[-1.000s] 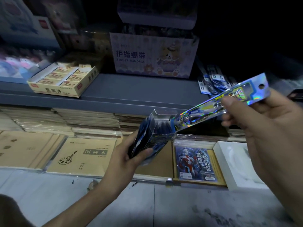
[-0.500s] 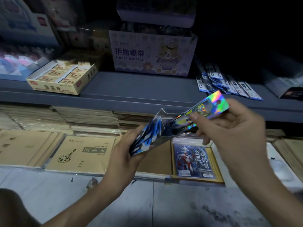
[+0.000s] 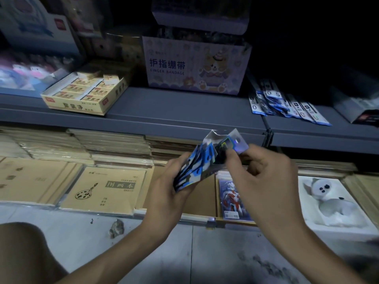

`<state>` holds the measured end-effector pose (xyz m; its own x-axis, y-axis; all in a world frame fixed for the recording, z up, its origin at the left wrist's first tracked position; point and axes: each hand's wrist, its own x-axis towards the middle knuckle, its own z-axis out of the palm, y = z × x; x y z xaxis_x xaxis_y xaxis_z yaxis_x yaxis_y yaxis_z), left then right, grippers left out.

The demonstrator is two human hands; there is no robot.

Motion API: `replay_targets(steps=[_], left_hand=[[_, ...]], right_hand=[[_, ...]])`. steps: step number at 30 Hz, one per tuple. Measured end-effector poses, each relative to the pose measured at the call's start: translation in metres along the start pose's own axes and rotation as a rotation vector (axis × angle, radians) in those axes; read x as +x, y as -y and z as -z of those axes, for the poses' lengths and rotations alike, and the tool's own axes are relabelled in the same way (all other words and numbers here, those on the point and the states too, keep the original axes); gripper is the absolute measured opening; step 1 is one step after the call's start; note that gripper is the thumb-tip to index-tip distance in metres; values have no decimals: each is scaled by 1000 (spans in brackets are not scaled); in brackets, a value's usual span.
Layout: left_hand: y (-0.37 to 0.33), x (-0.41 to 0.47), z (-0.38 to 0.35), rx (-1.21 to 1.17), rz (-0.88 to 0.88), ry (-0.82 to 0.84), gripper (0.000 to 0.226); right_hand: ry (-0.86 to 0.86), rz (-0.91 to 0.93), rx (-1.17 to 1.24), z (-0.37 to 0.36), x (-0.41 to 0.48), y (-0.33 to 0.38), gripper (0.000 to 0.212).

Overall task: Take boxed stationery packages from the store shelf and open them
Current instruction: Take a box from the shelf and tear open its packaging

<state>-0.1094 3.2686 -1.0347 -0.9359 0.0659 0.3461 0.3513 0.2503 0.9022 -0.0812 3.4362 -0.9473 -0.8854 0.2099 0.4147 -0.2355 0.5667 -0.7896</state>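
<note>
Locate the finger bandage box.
Head view, top centre: the finger bandage box stands on the grey shelf, between the yellow eraser box at left and blue packets at right.

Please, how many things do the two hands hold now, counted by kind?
Blue box, gripped by the left hand: 1
Holographic strip, pinched by the right hand: 1
Total: 2
</note>
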Motion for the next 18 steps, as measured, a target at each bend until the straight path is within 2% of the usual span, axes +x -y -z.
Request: replay_targets(steps=[2,5,12,14,18], left_hand=[[-3,0,-1,-6,-7,-8,53],[-4,-1,-3,10,-32,-7,53],[-5,-5,-4,3,-28,10,58],[-7,-4,-5,-47,10,20,55],[-10,-1,-6,-188,105,59,44]], right_hand=[[20,25,-84,0,1,1,32],[106,-20,-160,-2,0,-1,21],[327,-108,-240,-2,-1,11,35],[331,-99,-265,-3,-1,8,37],[212,-17,-286,3,1,5,31]])
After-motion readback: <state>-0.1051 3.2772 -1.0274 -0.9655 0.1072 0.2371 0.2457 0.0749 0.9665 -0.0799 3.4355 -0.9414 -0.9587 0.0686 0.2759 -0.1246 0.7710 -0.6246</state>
